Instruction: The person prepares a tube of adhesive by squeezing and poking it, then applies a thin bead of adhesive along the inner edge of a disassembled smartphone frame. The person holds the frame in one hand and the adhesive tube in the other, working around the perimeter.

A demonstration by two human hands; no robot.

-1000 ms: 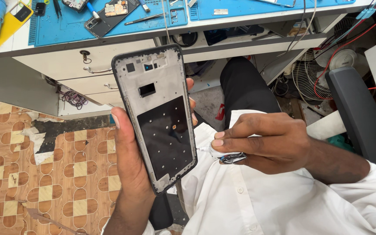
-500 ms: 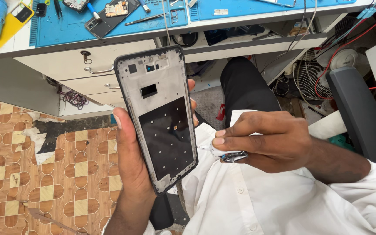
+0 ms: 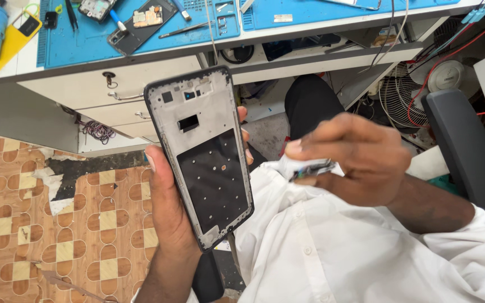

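My left hand (image 3: 166,216) grips an empty phone frame (image 3: 202,151) from behind, its inner side facing me: grey metal at the top with small cutouts, a black panel lower down. The frame stands nearly upright and tilts slightly left. Just right of it, over my lap, my right hand (image 3: 360,157) is closed on a small white cloth or wipe (image 3: 304,167) with a dark edge showing between thumb and fingers. The two hands are close but the right hand does not touch the frame.
A workbench with a blue mat (image 3: 141,25) runs along the top, carrying an opened phone (image 3: 141,22), tools and a yellow case (image 3: 12,39). Below it are white drawers (image 3: 113,84), a fan (image 3: 402,98) and cables. A dark chair (image 3: 467,146) stands on the right, over patterned floor (image 3: 40,224).
My right hand has lifted slightly and pulled the white cloth up toward the frame. The left hand keeps the frame almost still.
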